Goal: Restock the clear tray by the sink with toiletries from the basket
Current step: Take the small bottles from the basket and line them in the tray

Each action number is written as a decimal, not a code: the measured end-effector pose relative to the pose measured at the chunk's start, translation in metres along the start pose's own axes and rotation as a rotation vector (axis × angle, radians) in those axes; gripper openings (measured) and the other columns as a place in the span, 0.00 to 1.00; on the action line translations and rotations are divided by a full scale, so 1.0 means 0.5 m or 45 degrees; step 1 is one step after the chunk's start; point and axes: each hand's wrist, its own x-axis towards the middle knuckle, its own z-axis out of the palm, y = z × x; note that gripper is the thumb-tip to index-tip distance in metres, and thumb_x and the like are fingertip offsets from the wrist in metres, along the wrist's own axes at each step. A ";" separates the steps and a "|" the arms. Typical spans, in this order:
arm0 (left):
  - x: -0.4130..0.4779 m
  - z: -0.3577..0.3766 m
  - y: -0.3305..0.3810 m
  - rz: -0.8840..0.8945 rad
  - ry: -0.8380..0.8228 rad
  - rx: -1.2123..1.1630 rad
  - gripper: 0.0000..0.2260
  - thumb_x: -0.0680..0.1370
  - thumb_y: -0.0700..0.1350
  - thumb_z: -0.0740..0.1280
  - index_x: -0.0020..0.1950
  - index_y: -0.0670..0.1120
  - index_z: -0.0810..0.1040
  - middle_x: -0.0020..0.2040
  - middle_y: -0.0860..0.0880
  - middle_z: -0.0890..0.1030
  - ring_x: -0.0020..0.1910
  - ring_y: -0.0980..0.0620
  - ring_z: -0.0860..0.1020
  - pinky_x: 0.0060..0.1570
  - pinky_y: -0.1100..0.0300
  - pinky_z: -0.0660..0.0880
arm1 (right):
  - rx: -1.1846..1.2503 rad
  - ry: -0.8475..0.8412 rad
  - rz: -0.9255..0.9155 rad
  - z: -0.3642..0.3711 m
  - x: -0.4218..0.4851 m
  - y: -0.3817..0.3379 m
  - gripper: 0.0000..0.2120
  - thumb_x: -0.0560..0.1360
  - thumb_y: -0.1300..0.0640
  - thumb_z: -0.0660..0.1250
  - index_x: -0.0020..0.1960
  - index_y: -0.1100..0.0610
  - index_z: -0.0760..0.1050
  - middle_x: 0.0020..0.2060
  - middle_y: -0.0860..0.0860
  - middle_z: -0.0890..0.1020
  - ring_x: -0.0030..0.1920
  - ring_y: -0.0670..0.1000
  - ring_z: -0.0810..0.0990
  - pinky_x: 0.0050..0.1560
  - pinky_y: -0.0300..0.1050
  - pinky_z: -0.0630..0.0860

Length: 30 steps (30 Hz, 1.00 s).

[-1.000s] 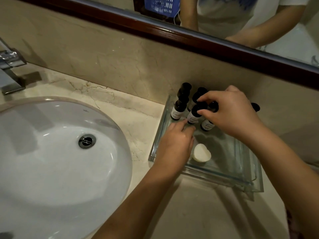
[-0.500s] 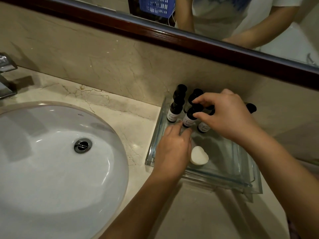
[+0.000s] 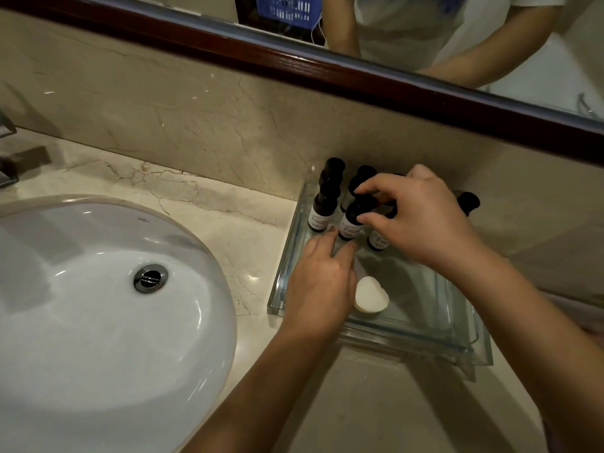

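Clear tray [image 3: 421, 308] on the marble table [image 3: 228, 223], just right of the sink [image 3: 98, 305], back edge against the wall [image 3: 196, 119]. Small dark bottles [image 3: 322, 210] with black caps and pale labels, upright, crowded in two rows into the tray's far left corner. One lone bottle [image 3: 469, 202] set apart at the far right, only its black cap showing past the right hand. White heart-shaped soap [image 3: 371, 295] flat on the tray floor near the front, just beside the left hand.

Right hand [image 3: 421, 220] reaching in from above, thumb and forefinger pinching the cap of the middle front bottle [image 3: 349, 223]. Other fingers curled over the bottles behind, hiding some of their tops. Left hand [image 3: 322, 282] inside the tray, palm down, fingers nearly straight and gripping nothing, tips at the foot of that same bottle. Touching it or just short of it: cannot tell.

Around the tray: chrome drain [image 3: 151, 277] in the white basin, edge of a metal tap [image 3: 6, 158] at far left, dark wooden mirror frame [image 3: 327, 67] along the top of the wall. Blue basket [image 3: 287, 8] seen only as a reflection in the mirror, next to the person's reflected arms.
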 end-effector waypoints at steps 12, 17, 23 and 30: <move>-0.005 -0.013 -0.006 0.023 -0.057 0.001 0.16 0.67 0.37 0.74 0.55 0.43 0.81 0.56 0.39 0.80 0.56 0.40 0.79 0.51 0.50 0.78 | -0.044 -0.057 0.038 -0.004 -0.010 0.001 0.24 0.69 0.45 0.71 0.63 0.37 0.70 0.50 0.51 0.75 0.53 0.49 0.71 0.46 0.44 0.71; -0.013 -0.024 -0.012 -0.004 -0.069 -0.033 0.15 0.71 0.38 0.69 0.57 0.43 0.80 0.58 0.39 0.80 0.58 0.40 0.78 0.51 0.49 0.77 | -0.015 0.040 0.017 -0.031 -0.029 -0.001 0.26 0.69 0.46 0.71 0.66 0.39 0.68 0.54 0.47 0.77 0.46 0.43 0.62 0.41 0.37 0.63; -0.035 -0.050 -0.003 -0.013 -0.009 -0.182 0.16 0.76 0.45 0.57 0.56 0.43 0.80 0.52 0.47 0.81 0.52 0.52 0.77 0.49 0.66 0.71 | 0.338 0.252 0.201 -0.086 -0.078 0.019 0.14 0.72 0.55 0.70 0.54 0.44 0.70 0.41 0.37 0.77 0.43 0.40 0.71 0.39 0.27 0.67; -0.012 -0.047 0.047 0.081 -0.147 -0.158 0.16 0.76 0.48 0.57 0.57 0.44 0.80 0.54 0.47 0.81 0.52 0.48 0.80 0.48 0.64 0.72 | 0.519 0.074 0.500 0.027 -0.119 0.060 0.16 0.72 0.52 0.71 0.58 0.50 0.73 0.44 0.43 0.79 0.34 0.39 0.73 0.35 0.32 0.67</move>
